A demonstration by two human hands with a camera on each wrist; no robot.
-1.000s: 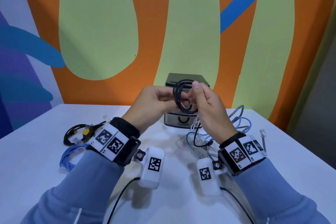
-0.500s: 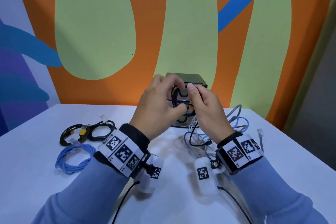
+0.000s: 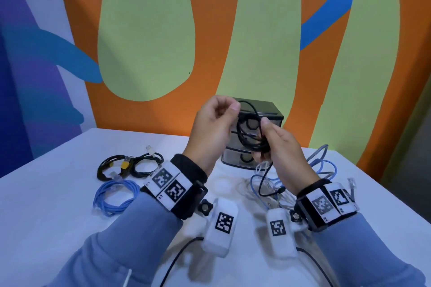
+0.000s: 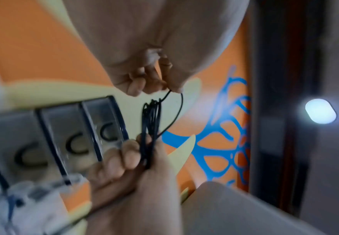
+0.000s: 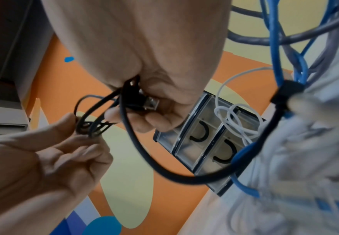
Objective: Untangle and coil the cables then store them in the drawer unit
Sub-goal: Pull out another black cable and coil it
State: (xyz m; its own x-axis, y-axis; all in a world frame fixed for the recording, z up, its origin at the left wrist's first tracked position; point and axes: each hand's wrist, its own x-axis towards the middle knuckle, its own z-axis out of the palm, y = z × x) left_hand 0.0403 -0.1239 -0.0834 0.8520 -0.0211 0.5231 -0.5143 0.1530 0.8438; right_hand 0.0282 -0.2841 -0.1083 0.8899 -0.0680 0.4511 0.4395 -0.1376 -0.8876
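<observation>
A thin black cable [image 3: 248, 134] is bunched into a small coil held up in front of the grey drawer unit [image 3: 271, 109]. My right hand [image 3: 265, 140] grips the coil's lower side, thumb on top; its USB plug [image 5: 151, 103] lies in that palm. At the top of the coil my left hand [image 3: 234, 109] pinches one loose loop between thumb and forefinger. The left wrist view shows that pinch [image 4: 164, 89] above the coil [image 4: 150, 127]. The cable's tail [image 5: 164, 168] hangs down into the tangle on the table. The drawers [image 5: 205, 143] appear pushed in.
A coiled blue cable [image 3: 114, 196] and black coils with a yellow plug [image 3: 127, 165] lie on the white table [image 3: 58, 216] at left. A tangle of blue, grey and white cables [image 3: 312, 170] lies at right beside the drawer unit. The painted wall stands close behind.
My left hand has come off the coil and lifted up and to the left, drawing one loop of the black cable upward. The right hand keeps hold of the coil.
</observation>
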